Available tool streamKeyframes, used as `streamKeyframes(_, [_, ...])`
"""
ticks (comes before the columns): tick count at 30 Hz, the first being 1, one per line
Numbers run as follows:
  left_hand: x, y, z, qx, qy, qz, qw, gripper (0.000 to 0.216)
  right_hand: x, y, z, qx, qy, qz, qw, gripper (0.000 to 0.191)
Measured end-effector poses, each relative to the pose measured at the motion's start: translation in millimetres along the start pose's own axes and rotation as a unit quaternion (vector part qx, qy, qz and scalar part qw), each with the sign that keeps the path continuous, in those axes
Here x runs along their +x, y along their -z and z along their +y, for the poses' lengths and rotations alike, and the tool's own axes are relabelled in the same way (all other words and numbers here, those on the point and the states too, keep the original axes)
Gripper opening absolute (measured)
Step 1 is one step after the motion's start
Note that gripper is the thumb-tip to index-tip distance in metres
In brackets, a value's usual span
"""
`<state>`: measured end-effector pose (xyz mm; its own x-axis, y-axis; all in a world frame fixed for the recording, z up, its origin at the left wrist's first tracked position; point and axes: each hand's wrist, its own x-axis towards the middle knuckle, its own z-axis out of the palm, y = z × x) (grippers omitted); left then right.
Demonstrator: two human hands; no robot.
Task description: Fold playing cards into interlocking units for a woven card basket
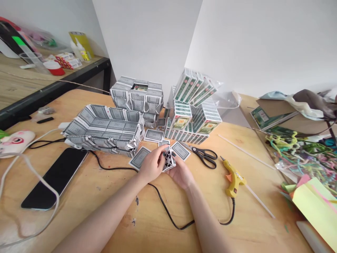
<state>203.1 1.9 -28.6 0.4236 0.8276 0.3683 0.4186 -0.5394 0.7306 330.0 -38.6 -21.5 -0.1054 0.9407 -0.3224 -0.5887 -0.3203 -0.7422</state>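
Both hands work at a single card over the middle of a light wooden table [105, 186]. The left hand [152, 165] has its thumb and fingers closed on a white playing card with black pips [169, 161], which appears bent; the right hand [182, 173] is clamped on the same card from the side toward the table's right edge, its palm partly beneath. Loose cards with grey patterned backs lie flat just beyond and beside the hands, one [139, 159] toward the left edge and one [181, 150] toward the right.

Toward the table's left edge stands an open, tray-like box assembled from grey-backed cards [105, 144]; behind it, nearer the far edge, is a taller box of like cards with an opening in its top [144, 96]. A stack of green-and-white card packs [181, 116] rises near the far edge, its uppermost packs tilted.

Between the hands and the right edge lie black-handled scissors [205, 157] and a yellow glue gun with an orange trigger [234, 181], a translucent glue stick [259, 201] projecting from its rear. A black-screened smartphone [55, 179] lies toward the left edge, a white cable [54, 189] crossing it. A black cable [165, 210] loops across the table, passing beneath the forearms.
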Motion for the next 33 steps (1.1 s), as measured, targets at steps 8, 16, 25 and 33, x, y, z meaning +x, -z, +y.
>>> streamKeyframes(8, [1.9, 1.0, 1.6, -0.024, -0.012, -0.004, 1.0, 0.031, 0.2, 2.7, 1.9, -0.001, 0.009, 0.001, 1.0, 0.022])
streamKeyframes(16, [3.5, -1.2, -1.3, -0.072, 0.048, 0.044, 0.995, 0.021, 0.2, 1.0, 0.8, 0.049, -0.004, -0.029, 0.998, 0.021])
streamKeyframes(25, [2.4, 3.3, 4.2, -0.005, -0.007, 0.108, 0.994, 0.017, -0.3, -4.1, 0.0, 0.078, 0.024, 0.01, 0.997, 0.02])
streamKeyframes(33, [5.3, 3.3, -8.4, -0.051, 0.08, 0.205, 0.974, 0.012, -1.1, 2.6, -7.2, 0.177, 0.123, 0.098, 0.971, 0.017])
